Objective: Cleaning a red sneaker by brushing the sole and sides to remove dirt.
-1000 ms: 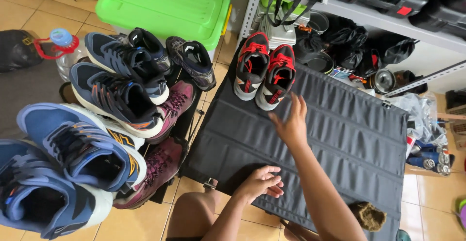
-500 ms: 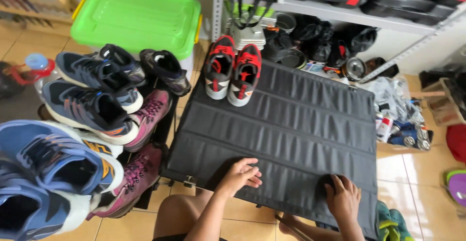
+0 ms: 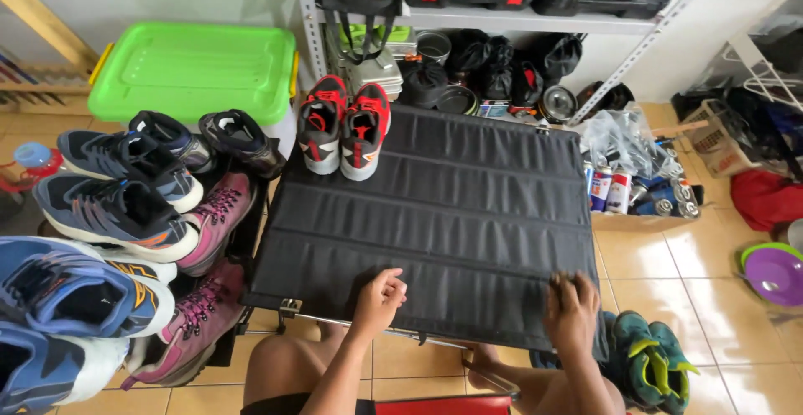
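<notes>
Since the earlier frame, the right hand [image 3: 571, 315] has come back from near the shoes to the near edge of the black folding worktop [image 3: 452, 206], and the view has shifted so more of the shelf is showing. Right hand is now sitting at the lower right corner of the fabric top, fingers curled over something dark at the edge; whether it is gripping the fabric or a separate item cannot be told. Left hand [image 3: 378, 298] is resting on the near edge at lower centre, fingers loosely curled, palm down, holding nothing.

Pair of red, grey and black sneakers [image 3: 343, 124] is standing on the far left corner of the worktop, toes pointing toward the person, the two shoes touching side by side.

Left of the worktop, blue running shoes [image 3: 109, 206] and maroon hiking boots [image 3: 205, 239] are sitting packed together on a rack. Green plastic bin [image 3: 192, 68] is lying at upper left. Metal shelf [image 3: 502, 17] with black cases and cookware is running along the top. Green shoes [image 3: 657, 369] are lying on the tiled floor at lower right, just beside the right hand.
</notes>
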